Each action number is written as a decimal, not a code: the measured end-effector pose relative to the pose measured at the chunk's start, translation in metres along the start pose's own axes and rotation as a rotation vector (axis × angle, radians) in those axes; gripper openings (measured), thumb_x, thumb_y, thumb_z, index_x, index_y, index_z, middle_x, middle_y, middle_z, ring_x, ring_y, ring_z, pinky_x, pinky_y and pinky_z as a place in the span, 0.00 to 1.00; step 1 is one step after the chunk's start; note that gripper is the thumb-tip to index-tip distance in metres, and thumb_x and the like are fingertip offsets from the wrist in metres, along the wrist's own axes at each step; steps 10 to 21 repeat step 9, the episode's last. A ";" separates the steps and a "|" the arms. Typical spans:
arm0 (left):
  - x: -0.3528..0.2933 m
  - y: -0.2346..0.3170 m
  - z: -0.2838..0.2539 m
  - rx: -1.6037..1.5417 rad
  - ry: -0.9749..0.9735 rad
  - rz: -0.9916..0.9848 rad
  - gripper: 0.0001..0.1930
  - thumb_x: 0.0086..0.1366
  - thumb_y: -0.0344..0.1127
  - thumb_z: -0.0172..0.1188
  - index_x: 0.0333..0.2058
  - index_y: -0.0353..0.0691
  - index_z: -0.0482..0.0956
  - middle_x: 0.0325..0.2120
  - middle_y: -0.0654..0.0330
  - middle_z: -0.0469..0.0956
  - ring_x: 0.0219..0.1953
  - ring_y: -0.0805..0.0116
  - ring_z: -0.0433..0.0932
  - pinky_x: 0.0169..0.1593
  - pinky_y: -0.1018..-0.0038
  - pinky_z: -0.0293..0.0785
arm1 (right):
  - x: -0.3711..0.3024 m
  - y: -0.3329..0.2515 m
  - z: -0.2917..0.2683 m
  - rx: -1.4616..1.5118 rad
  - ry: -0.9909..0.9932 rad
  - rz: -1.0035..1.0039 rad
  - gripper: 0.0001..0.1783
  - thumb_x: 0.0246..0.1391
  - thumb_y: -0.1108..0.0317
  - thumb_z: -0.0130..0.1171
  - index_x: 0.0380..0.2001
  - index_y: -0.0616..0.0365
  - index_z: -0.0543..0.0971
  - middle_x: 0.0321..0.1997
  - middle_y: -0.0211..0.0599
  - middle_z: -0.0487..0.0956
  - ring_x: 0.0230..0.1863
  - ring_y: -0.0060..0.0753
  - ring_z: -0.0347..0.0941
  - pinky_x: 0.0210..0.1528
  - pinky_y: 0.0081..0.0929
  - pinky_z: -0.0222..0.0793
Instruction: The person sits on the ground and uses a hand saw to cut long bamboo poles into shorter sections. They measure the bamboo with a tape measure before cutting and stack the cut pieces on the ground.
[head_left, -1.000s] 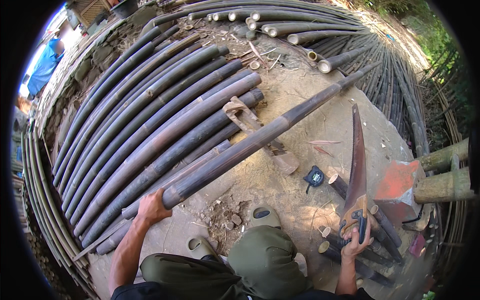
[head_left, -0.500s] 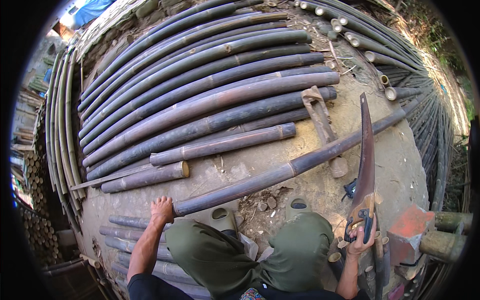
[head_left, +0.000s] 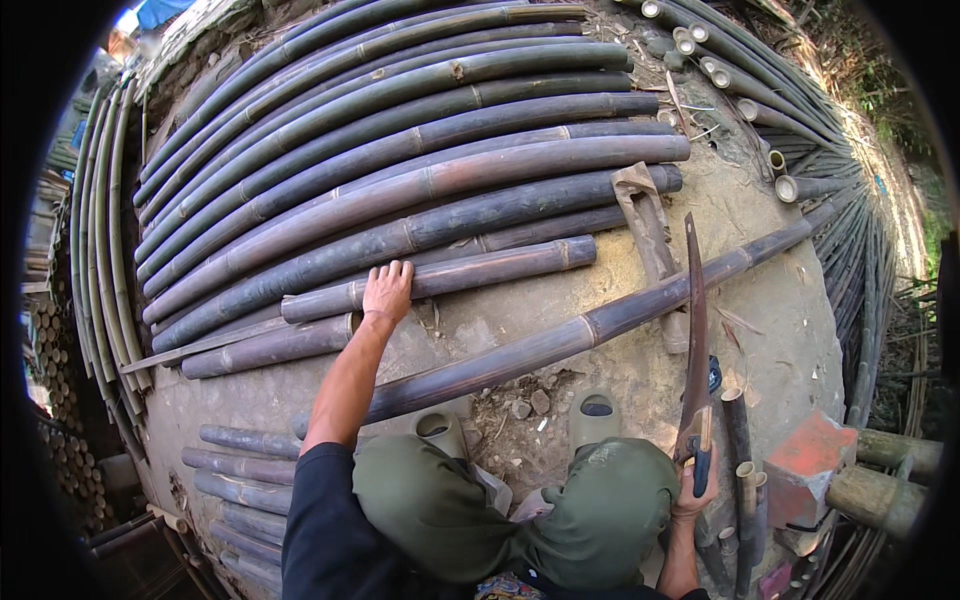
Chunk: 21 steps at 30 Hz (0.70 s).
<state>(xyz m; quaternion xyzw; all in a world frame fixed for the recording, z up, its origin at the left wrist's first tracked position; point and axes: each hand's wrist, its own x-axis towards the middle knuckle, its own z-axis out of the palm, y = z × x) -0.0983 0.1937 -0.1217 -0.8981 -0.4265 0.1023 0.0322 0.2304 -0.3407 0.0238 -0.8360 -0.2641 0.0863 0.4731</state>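
My left hand (head_left: 388,290) reaches forward and lies over a short dark bamboo pole (head_left: 500,268), its fingers curled across the top near the pole's left part. In my right hand (head_left: 696,492) is the handle of a handsaw (head_left: 697,330), its long brown blade pointing away from me. A long bamboo pole (head_left: 540,350) slants across in front of my feet, rising to the right. It crosses a wooden block with a forked top (head_left: 645,225). My left forearm hides part of the long pole's left end.
Many dark bamboo poles (head_left: 420,180) lie side by side beyond my left hand. Shorter cut pieces (head_left: 245,468) rest at the left near me. Beside my right arm stand bamboo stubs (head_left: 738,425) and a red-topped grey block (head_left: 810,465). Stacked thin bamboo (head_left: 870,270) lies at the right.
My left hand has left the long pole's near end and moved forward and right onto the short pole. The saw has shifted slightly left and lower, its blade turned more edge-on.
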 end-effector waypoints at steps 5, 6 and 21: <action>-0.015 0.003 -0.090 -0.203 -0.139 0.022 0.28 0.43 0.38 0.71 0.45 0.44 0.75 0.44 0.49 0.72 0.45 0.48 0.80 0.48 0.56 0.77 | 0.006 -0.008 0.000 -0.025 -0.008 -0.014 0.33 0.52 0.70 0.53 0.63 0.70 0.67 0.27 0.32 0.74 0.23 0.22 0.70 0.28 0.22 0.67; -0.025 -0.005 -0.103 -0.239 -0.141 0.037 0.27 0.41 0.39 0.69 0.44 0.43 0.76 0.43 0.47 0.71 0.40 0.44 0.81 0.41 0.54 0.79 | 0.006 0.003 0.003 -0.051 -0.007 -0.076 0.33 0.53 0.69 0.54 0.63 0.70 0.67 0.34 0.37 0.77 0.31 0.25 0.74 0.35 0.23 0.69; -0.052 0.004 -0.143 -0.267 -0.248 0.010 0.28 0.44 0.45 0.71 0.45 0.43 0.77 0.43 0.48 0.75 0.42 0.47 0.81 0.44 0.55 0.80 | 0.005 0.046 0.008 0.034 -0.153 -0.150 0.33 0.56 0.66 0.55 0.65 0.67 0.67 0.45 0.46 0.80 0.43 0.30 0.77 0.49 0.25 0.71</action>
